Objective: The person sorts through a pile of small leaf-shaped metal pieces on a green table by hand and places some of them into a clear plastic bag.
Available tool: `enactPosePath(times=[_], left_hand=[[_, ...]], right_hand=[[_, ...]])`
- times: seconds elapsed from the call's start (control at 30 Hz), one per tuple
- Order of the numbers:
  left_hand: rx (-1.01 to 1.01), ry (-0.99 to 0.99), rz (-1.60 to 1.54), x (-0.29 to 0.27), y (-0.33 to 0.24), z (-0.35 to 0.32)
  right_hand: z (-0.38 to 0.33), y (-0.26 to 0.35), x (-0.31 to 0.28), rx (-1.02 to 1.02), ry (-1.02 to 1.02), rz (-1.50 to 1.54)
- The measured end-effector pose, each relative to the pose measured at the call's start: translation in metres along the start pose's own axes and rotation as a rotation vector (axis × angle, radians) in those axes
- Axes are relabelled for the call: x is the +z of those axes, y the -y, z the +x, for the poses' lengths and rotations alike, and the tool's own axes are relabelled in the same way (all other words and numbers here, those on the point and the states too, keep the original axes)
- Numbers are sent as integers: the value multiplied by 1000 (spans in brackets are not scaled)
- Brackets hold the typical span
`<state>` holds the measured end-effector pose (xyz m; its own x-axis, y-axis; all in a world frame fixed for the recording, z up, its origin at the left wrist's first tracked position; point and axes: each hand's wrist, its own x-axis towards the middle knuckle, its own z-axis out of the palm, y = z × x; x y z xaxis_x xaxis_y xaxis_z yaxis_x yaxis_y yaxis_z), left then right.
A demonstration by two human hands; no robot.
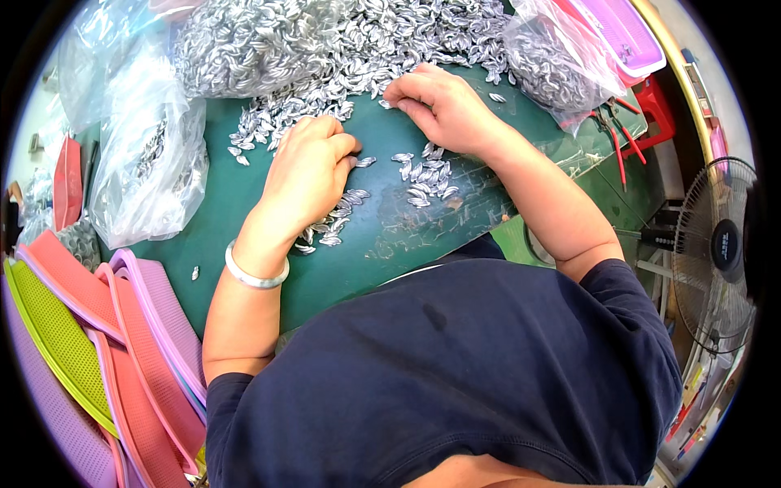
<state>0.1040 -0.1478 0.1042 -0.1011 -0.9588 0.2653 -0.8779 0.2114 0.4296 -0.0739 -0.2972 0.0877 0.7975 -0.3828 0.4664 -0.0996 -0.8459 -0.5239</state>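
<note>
My right hand (443, 107) pinches a small silver leaf-shaped piece (386, 104) at the near edge of a big heap of the same pieces (382, 49). My left hand (313, 171), with a silver bangle on its wrist, is closed with curled fingers over the green tabletop (325, 276). One silver piece (366, 162) lies right at its thumb tip; whether the fingers grip anything is hidden. A small cluster of pieces (427, 175) rests between me and my right hand. Another group (332, 228) lies beside and partly under my left hand.
A clear bag of silver pieces (244, 49) sits on the heap, another bag (561, 69) at right. Red-handled pliers (616, 138) lie near the right edge. Stacked plastic baskets (154, 325) crowd the left; a fan (716, 252) stands at right.
</note>
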Motion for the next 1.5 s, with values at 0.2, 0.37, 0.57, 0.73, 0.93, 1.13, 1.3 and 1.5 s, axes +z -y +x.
enactPosePath(times=[0.2,0.37,0.57,0.73,0.93,1.13,1.3,1.5], left_hand=[[45,120,-72,2,-10,-2],[68,255,-84,-5,-12,-3],[17,264,-64,-11,-11,0],[81,-27,-40,4,-10,2],[10,156,-45,2,-14,3],[-60,340,-41,-14,-16,4],[-180,355,-50,-16,-20,7],[-103,84,-6,-1,-10,4]], right_hand=[[0,1,1,6,25,-38],[-1,-2,3,-47,69,-70],[-6,4,6,-138,145,14],[-3,2,2,-118,-6,15],[-4,-2,1,-98,62,-169],[0,-2,-1,-40,51,-16],[-1,-2,5,-79,39,-53],[-1,1,6,-128,79,-49]])
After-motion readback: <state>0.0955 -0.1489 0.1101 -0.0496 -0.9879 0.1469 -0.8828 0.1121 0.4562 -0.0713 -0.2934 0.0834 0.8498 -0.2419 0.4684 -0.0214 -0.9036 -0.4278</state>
